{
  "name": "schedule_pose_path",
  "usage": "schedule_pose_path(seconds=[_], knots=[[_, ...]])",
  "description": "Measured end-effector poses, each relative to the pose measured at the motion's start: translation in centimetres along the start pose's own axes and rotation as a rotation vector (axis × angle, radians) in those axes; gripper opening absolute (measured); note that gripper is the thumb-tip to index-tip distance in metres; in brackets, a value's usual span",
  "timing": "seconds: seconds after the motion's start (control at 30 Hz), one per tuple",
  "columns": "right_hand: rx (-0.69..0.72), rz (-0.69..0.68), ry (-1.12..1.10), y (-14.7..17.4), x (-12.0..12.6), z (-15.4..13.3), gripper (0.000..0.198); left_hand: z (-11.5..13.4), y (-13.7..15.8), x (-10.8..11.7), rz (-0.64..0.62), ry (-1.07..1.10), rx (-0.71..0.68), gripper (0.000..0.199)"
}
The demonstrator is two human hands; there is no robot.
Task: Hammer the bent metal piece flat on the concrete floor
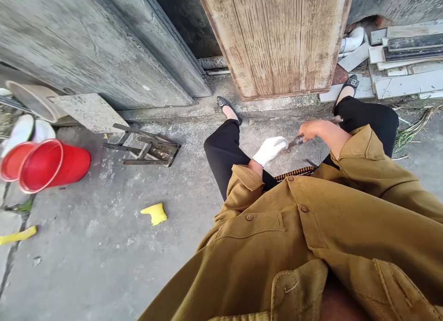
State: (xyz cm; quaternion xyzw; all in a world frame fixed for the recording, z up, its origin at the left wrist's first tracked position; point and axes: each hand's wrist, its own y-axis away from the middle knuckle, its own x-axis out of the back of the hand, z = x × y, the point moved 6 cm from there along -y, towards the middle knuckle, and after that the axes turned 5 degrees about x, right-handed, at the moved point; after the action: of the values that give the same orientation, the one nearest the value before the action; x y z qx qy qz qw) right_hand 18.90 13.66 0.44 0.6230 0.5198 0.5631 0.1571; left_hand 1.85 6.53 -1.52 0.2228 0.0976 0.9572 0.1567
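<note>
My right hand (310, 130), bare, is closed around a dark, rod-like tool (296, 141) held over the ground between my knees. One end of this tool points toward my left hand, and a greyish piece (336, 119) shows past the other side of my right fist. What kind of tool it is, I cannot tell. My left hand (271, 150) wears a white glove. Its fingers are pressed together right at the tool's near end, by a small brownish bit (285, 149); what they grip is hidden.
A weathered wooden panel (273, 44) stands ahead against the wall. To the left are an overturned wooden stool (145, 145), red buckets (74, 166) and a yellow scrap (156, 214) on the concrete. Boards (401, 85) are stacked at the right, near a white pipe (353, 40).
</note>
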Motion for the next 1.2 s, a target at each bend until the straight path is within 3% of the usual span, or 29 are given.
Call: schedule_pose_path(seconds=[0.1,0.17,0.2,0.27,0.37,0.47,0.53,0.67,0.8,0.93,1.03,1.13,1.2], knots=[[0.184,-0.29,-0.101,0.5,-2.1,-1.3,0.024,-0.6,-0.4,1.2,0.089,0.002,-0.005,0.019],[0.368,-0.319,-0.289,1.6,-1.6,-2.1,0.033,-1.1,-0.7,1.9,0.172,0.035,0.0,0.019],[0.44,-0.241,-0.422,2.0,-0.5,-2.3,0.036,-1.5,-0.8,2.2,0.216,0.064,0.01,0.02],[0.479,0.065,-0.719,2.7,2.3,-1.6,0.033,-2.0,-0.9,2.4,0.266,0.134,0.027,0.026],[0.392,0.446,-1.048,3.2,4.6,0.2,0.016,-2.0,-1.1,1.3,0.139,0.203,0.021,0.033],[0.225,0.558,-1.074,2.3,4.3,0.9,0.008,-1.2,-0.8,-0.9,-0.149,0.259,0.006,0.044],[0.117,0.559,-0.879,1.6,3.9,1.0,0.011,-0.8,-0.5,-1.7,-0.258,0.304,-0.002,0.051],[0.003,0.428,-0.233,1.2,3.5,0.1,0.028,-0.6,-0.5,-0.9,-0.171,0.327,0.006,0.05],[0.025,0.173,0.049,1.4,2.4,-1.4,0.027,-0.2,-0.2,-0.6,-0.146,0.304,0.005,0.046],[0.063,0.096,0.087,1.1,1.6,-2.0,0.032,0.2,0.2,-0.6,-0.154,0.279,0.02,0.042],[0.081,-0.073,0.017,0.8,0.2,-1.4,0.031,-0.2,-0.1,0.2,-0.064,0.221,0.041,0.032],[0.253,-0.27,-0.139,1.5,-0.8,-1.4,0.042,-0.7,-0.4,1.1,0.007,0.229,0.058,0.027],[0.413,-0.28,-0.32,2.6,-0.3,-1.8,0.056,-0.8,-0.5,1.3,0.007,0.259,0.065,0.026]])
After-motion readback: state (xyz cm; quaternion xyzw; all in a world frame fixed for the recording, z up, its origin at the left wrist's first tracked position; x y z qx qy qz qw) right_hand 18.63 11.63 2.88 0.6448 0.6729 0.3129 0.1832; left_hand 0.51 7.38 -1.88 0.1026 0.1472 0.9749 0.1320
